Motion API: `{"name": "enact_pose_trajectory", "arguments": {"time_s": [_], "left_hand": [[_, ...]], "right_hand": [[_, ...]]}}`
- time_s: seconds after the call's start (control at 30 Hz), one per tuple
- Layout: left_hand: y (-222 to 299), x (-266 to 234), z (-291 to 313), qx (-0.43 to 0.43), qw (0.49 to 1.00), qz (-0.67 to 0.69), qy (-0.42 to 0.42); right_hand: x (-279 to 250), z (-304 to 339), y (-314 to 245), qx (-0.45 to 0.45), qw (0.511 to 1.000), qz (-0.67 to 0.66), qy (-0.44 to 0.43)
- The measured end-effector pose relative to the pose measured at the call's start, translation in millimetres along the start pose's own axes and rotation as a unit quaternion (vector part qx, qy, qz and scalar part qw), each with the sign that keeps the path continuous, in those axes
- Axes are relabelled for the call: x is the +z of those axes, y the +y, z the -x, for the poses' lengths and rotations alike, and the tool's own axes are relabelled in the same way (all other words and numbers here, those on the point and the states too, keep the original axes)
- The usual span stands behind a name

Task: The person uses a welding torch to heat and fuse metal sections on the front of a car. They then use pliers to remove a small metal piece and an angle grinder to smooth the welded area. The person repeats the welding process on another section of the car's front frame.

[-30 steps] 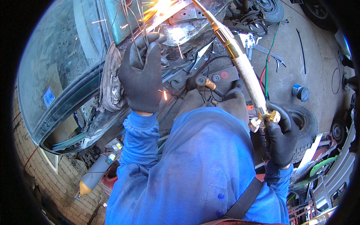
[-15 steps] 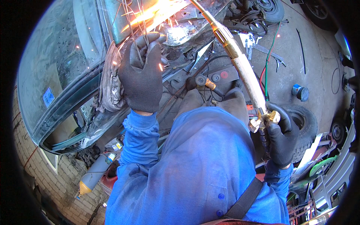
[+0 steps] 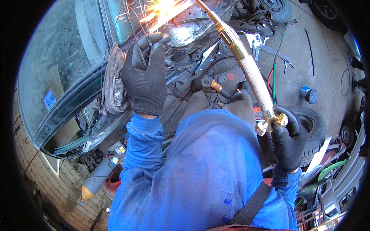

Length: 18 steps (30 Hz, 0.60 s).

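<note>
My gloved left hand (image 3: pixel 144 75) is closed round several thin metal rods (image 3: pixel 133 29), which point up toward the glare at the top. In my gloved right hand (image 3: pixel 291 142) is a brass gas torch (image 3: pixel 250 73), gripped at its valve end. Its slim neck runs up and left, and the tip is cut off by the picture's top edge. Bright flame and sparks (image 3: pixel 165 11) spray over the dark car body metal (image 3: pixel 189 32), hiding the spot being heated. A crumpled grey rag (image 3: pixel 114 82) hangs over the car's frame beside my left hand.
On the left is the car's windscreen (image 3: pixel 61 69). An angle grinder (image 3: pixel 211 84) lies low in front of me. Green and red hoses (image 3: pixel 276 63) cross the floor; a tyre (image 3: pixel 314 129), a blue can (image 3: pixel 308 94) and a gas cylinder (image 3: pixel 96 177) are around me.
My left hand has shifted very slightly left with the rods. The spray of sparks has changed shape, and a small spark shows near my knee. The torch stays almost still.
</note>
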<state>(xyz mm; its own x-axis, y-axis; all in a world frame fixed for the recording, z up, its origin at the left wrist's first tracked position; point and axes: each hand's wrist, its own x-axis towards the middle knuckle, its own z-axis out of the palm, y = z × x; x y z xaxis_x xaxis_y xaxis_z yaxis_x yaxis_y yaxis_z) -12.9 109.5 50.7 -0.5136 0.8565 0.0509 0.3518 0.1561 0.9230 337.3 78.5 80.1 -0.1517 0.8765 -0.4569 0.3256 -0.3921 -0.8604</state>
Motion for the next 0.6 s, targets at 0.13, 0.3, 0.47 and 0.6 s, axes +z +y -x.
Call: {"name": "enact_pose_trajectory", "arguments": {"time_s": [0.13,0.3,0.47,0.6], "left_hand": [[-1.6,-1.4,-0.4,0.007,1.000,0.007,0.008],[-0.8,0.2,1.0,0.001,1.000,0.021,0.004],[1.5,0.6,-0.3,-0.020,1.000,-0.004,0.001],[2.5,0.7,0.1,-0.009,1.000,0.004,0.002]], "right_hand": [[-0.3,0.4,-0.1,0.006,1.000,0.000,-0.002],[0.7,0.5,1.7,-0.003,1.000,-0.002,-0.001],[0.3,0.6,2.1,-0.004,1.000,0.002,-0.003],[-0.8,-0.3,0.0,0.006,1.000,-0.005,-0.010]]}}
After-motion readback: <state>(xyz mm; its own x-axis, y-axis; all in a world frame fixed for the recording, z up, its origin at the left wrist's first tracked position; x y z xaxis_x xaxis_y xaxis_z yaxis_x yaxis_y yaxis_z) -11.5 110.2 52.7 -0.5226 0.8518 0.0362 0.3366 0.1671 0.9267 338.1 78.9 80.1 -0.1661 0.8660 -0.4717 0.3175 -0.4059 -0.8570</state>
